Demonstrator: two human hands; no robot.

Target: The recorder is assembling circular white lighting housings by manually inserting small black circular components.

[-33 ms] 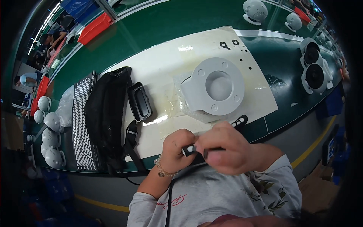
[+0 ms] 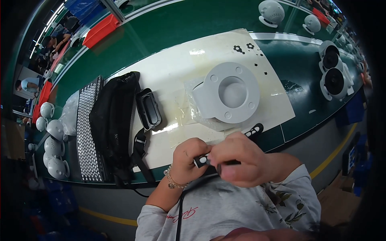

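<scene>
- Left hand [image 2: 189,156] and right hand [image 2: 237,158] pinch a small black part [image 2: 202,160] between fingertips, close to the chest.
- Pinch looks slight; the part could slip and drop off the bench edge.
- Just beyond the fingers: black strip [image 2: 254,130], then grey disc [image 2: 230,93] on white mat [image 2: 177,72].
- Left of the fingers: black bag [image 2: 114,120].

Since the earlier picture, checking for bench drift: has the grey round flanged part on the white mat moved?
No. The grey round flanged part sits at the same spot on the white mat, just below and left of the small black flower-shaped pieces.
</scene>
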